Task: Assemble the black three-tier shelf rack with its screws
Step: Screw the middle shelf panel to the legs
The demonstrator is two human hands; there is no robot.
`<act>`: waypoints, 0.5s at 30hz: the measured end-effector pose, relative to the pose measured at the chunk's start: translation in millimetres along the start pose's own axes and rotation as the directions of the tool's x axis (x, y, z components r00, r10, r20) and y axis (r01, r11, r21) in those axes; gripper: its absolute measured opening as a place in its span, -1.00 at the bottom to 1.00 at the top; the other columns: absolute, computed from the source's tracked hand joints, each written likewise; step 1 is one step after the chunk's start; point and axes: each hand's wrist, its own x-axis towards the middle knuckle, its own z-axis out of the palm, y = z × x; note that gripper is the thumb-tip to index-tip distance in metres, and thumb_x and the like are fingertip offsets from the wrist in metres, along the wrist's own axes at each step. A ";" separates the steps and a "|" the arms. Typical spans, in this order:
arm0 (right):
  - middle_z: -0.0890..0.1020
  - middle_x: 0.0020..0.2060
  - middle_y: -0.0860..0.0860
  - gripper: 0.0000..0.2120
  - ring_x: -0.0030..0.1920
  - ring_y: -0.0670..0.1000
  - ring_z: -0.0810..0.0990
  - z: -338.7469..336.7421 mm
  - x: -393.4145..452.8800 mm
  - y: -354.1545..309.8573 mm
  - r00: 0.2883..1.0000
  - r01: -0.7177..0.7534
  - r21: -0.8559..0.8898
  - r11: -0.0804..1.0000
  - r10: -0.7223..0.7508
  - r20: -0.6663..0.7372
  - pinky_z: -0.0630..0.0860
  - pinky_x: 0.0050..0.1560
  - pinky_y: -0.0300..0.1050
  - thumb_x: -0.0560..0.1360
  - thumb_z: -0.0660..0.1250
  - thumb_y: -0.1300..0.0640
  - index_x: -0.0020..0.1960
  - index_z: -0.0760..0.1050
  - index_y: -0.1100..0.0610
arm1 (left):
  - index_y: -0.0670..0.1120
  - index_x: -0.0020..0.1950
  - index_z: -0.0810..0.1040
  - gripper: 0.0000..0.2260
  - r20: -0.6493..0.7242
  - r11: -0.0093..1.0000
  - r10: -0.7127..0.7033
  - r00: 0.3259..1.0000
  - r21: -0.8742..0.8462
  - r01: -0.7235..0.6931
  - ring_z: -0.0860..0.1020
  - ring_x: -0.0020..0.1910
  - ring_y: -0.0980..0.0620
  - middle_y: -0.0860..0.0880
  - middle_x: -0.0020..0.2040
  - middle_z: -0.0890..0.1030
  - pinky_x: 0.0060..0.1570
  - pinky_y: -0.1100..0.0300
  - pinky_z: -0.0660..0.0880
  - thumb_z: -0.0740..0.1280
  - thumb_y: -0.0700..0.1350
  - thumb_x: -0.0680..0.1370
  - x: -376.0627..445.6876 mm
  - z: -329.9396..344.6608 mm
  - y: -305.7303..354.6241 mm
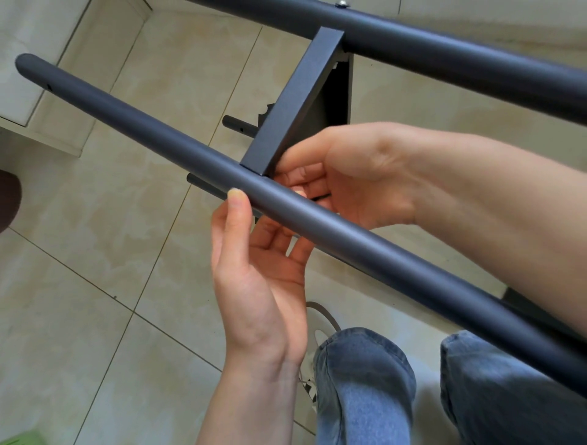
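A long dark round tube runs from upper left to lower right across the view. A flat dark crossbar meets it in the middle and joins a second tube at the top, where a silver screw head shows. My left hand cups the near tube from below, thumb on its side. My right hand reaches behind the tube at the crossbar joint, fingers curled there; what they pinch is hidden.
Beige floor tiles lie below. Two more dark tube ends lie on the floor under the frame. My jeans-clad knees and a shoe are at the bottom right. A white cabinet base stands at the upper left.
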 end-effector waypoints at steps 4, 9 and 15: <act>0.73 -0.18 0.00 -0.90 -0.22 -0.02 0.68 -7.7 -10.0 -6.9 0.998 0.058 0.023 0.998 -0.058 -0.012 0.62 -0.03 -0.12 0.54 0.31 0.15 -0.02 0.60 0.12 | -0.16 0.30 0.51 -0.60 -0.006 1.000 -0.024 1.000 -0.010 0.024 0.69 -0.15 -0.02 -0.11 -0.12 0.69 -0.16 0.14 0.62 0.32 0.06 0.56 -0.4 -1.3 1.3; 0.73 0.00 0.11 -0.75 0.00 0.08 0.73 -17.6 -29.9 -21.3 0.983 0.183 0.162 0.970 -0.177 -0.052 0.58 0.11 0.02 0.54 0.28 0.20 0.20 0.55 0.16 | -0.11 0.28 0.54 -0.58 -0.021 0.997 -0.073 0.997 0.008 0.074 0.68 -0.10 -0.01 -0.11 -0.07 0.68 -0.09 0.12 0.63 0.36 0.08 0.50 -0.3 -2.2 5.5; 0.63 0.06 0.27 -0.66 0.03 0.22 0.67 -2.3 -43.6 -36.0 0.967 0.225 0.174 0.959 -0.198 -0.160 0.60 0.13 0.11 0.51 0.32 0.26 0.27 0.41 0.27 | -0.16 0.39 0.52 -0.46 -0.048 0.993 -0.120 0.992 -0.013 0.120 0.68 -0.05 -0.04 -0.14 -0.01 0.66 -0.10 0.13 0.63 0.39 0.08 0.48 -1.4 0.3 10.3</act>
